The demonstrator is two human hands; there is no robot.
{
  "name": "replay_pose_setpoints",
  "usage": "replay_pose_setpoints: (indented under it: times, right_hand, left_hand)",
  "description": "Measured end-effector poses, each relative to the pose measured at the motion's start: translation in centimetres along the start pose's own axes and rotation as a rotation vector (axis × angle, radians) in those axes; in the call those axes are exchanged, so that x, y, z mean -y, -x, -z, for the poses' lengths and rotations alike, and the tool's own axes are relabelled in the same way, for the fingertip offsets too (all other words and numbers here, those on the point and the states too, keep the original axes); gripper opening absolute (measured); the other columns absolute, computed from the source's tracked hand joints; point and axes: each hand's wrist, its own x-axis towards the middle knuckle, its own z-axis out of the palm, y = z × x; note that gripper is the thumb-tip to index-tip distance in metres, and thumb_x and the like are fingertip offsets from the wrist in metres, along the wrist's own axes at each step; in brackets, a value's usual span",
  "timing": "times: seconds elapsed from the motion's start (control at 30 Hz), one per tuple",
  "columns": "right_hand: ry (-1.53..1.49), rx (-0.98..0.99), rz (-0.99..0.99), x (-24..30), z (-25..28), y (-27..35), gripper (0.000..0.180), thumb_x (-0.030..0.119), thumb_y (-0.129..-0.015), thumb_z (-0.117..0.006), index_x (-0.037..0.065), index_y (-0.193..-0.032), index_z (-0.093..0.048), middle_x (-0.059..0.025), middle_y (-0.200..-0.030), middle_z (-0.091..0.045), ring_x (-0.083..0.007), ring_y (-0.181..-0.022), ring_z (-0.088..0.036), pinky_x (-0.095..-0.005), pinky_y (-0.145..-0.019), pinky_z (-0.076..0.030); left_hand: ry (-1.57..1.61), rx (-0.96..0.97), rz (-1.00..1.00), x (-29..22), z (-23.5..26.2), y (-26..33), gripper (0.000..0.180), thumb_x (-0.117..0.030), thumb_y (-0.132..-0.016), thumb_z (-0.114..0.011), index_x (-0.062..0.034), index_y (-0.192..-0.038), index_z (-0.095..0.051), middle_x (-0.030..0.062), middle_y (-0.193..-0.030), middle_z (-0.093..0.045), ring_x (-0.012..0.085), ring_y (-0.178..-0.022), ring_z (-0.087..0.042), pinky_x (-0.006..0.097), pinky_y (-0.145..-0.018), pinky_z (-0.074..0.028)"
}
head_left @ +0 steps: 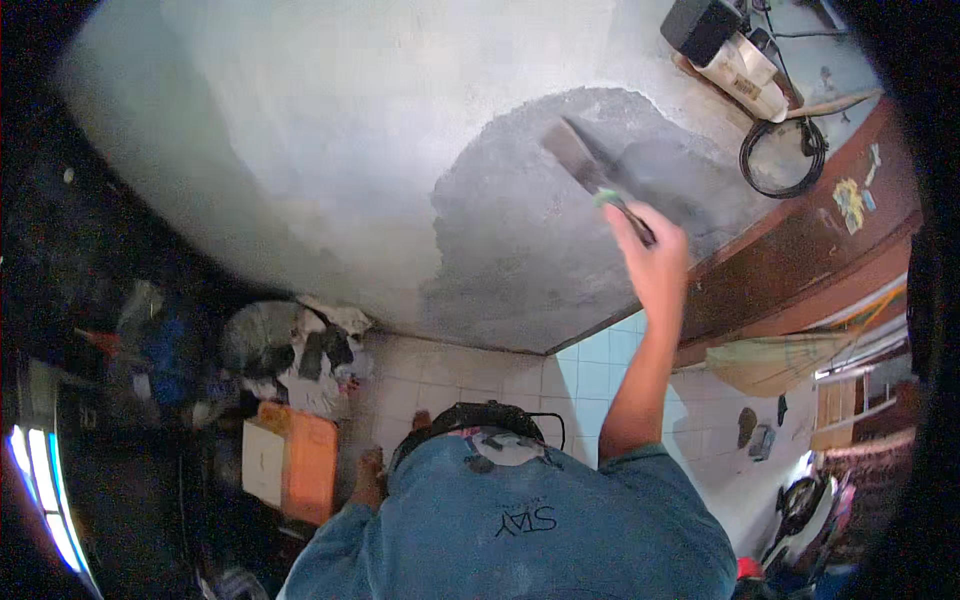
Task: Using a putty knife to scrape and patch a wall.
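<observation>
In my right hand (655, 250) is a wide-bladed putty knife (580, 160) with a green and black handle. Its blade lies over a dark grey, damp-looking patch (510, 230) on the pale wall (310, 120); whether it touches is blurred. My right arm is stretched up and forward. Low beside my body, my left hand (370, 478) shows only in part, its fingers unclear. Close to it, in front of my shirt, is a black rounded thing (480, 412) with a thin loop at its right; my body hides most of it.
A coiled black cable (783, 160) and a black box (700, 30) are at the upper right, beside a reddish-brown strip (790, 240). Pale tiles (440, 370) lie below the wall. Lower left are an orange container (310, 465) and a grey-white heap (265, 345). Sandals (747, 427) lie at right.
</observation>
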Motion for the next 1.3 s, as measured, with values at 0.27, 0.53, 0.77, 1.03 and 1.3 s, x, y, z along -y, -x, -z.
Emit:
replay_pose_setpoints:
  times: [0.27, 0.53, 0.77, 1.03, 1.3]
  right_hand:
    - [-0.072, -0.158, 0.071, 2.3, -4.8, -0.1, 0.032, 0.027, -0.084, -0.072, -0.002, -0.096, -0.071, -0.0031, -0.065, -0.061, -0.0082, -0.056, -0.052, -0.0243, -0.053, -0.040]
    - [-0.146, -0.298, -0.089, 3.0, -5.5, 2.2, 0.031, 0.030, -0.088, -0.067, -0.001, -0.085, -0.067, -0.0009, -0.059, -0.054, -0.0072, -0.053, -0.046, -0.0255, -0.050, -0.036]
    - [-0.110, -0.123, -0.036, 1.8, -7.4, 6.1, 0.025, 0.024, -0.092, -0.063, -0.002, -0.090, -0.061, -0.0037, -0.063, -0.051, -0.0082, -0.056, -0.045, -0.0283, -0.051, -0.036]
    - [-0.240, -0.163, -0.019, 3.4, -12.4, 1.9, 0.023, 0.022, -0.094, -0.060, -0.001, -0.091, -0.061, -0.0026, -0.064, -0.053, -0.0081, -0.058, -0.047, -0.0264, -0.054, -0.038]
    - [-0.247, -0.210, -0.209, 0.6, -11.8, 3.9, 0.027, 0.025, -0.095, -0.060, -0.001, -0.088, -0.060, -0.0070, -0.063, -0.051, -0.0098, -0.059, -0.046, -0.0284, -0.054, -0.038]
  left_hand:
    - [0.053, -0.056, -0.136, -1.9, 11.2, -7.5, 0.043, -0.038, -0.085, -0.058, -0.0024, -0.108, -0.060, 0.0212, -0.099, -0.066, 0.0386, -0.092, -0.064, 0.052, -0.080, -0.049]
    - [0.042, -0.056, -0.145, -1.5, 16.7, -10.5, 0.045, -0.039, -0.086, -0.057, -0.0021, -0.111, -0.058, 0.0212, -0.099, -0.066, 0.0390, -0.092, -0.064, 0.052, -0.080, -0.049]
    - [-0.062, 0.076, -0.046, 0.8, 14.0, -9.2, 0.047, -0.040, -0.086, -0.055, -0.0019, -0.113, -0.057, 0.0212, -0.099, -0.066, 0.0393, -0.092, -0.064, 0.052, -0.080, -0.049]
    - [0.030, 0.070, 0.003, -2.3, 13.4, -10.5, 0.049, -0.041, -0.087, -0.054, -0.0016, -0.116, -0.056, 0.0211, -0.100, -0.066, 0.0397, -0.093, -0.064, 0.052, -0.081, -0.049]
    - [-0.041, -0.009, -0.242, -2.5, 13.0, -10.8, 0.049, -0.041, -0.094, -0.045, -0.0015, -0.120, -0.055, 0.0200, -0.091, -0.065, 0.0384, -0.082, -0.063, 0.050, -0.078, -0.049]
